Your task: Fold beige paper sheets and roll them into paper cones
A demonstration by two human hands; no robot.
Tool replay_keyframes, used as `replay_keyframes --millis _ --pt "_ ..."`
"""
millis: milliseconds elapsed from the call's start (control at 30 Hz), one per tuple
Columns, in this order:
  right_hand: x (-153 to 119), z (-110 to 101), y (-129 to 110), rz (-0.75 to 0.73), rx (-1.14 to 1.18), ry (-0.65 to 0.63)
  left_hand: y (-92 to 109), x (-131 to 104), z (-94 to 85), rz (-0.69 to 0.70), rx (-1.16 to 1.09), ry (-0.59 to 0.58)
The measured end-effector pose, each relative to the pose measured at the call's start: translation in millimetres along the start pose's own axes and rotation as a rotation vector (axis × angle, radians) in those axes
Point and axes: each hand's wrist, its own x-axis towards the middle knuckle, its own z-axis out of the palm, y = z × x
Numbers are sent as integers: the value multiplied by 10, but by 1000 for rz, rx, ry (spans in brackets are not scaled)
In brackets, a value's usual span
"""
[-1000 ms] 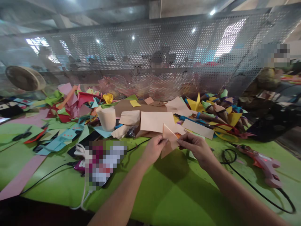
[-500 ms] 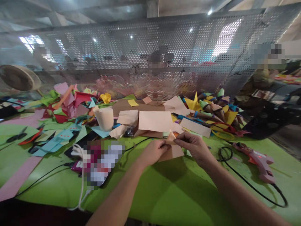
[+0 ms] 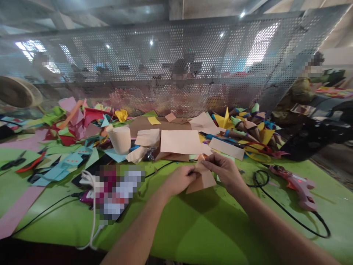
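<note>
A folded piece of light tan paper (image 3: 203, 179) is held between my two hands above the green table. My left hand (image 3: 181, 179) pinches its left edge, fingers curled under. With thumb and fingertips, my right hand (image 3: 223, 167) grips the upper right part, where the paper comes to a folded peak. Just beyond my hands lies a cream sheet (image 3: 180, 141), beside a smaller cream piece (image 3: 227, 148). A pink glue gun (image 3: 296, 184) with a lit red spot rests on the table to the right of my right hand.
A cream cup (image 3: 120, 140) stands left of centre, near heaps of coloured paper (image 3: 73, 119). A phone (image 3: 118, 195), partly blurred, and a white cable (image 3: 94, 206) lie at left front. Scissors (image 3: 13, 162) sit far left. Behind rises a perforated metal screen (image 3: 154, 62).
The whole view has shifted slightly, so surroundings sit a little further left. Both hands keep their hold on the folded paper, whose peak now shows less above the fingers.
</note>
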Motion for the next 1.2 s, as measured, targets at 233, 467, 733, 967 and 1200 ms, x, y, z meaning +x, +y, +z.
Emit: replay_keyframes --millis 233,467,733,967,1200 --pt "-28 37 -5 -27 -14 -8 -18 22 77 7 -154 88" --pt "-28 24 -65 7 80 -43 -41 6 82 -63 -74 9" --pt "-17 8 -115 17 76 -105 -22 17 58 -69 -94 56" --pt "-8 -23 -17 53 -171 -150 -53 20 34 -2 -85 115" --pt "-13 8 -55 75 -43 -234 -41 31 18 -74 -50 265"
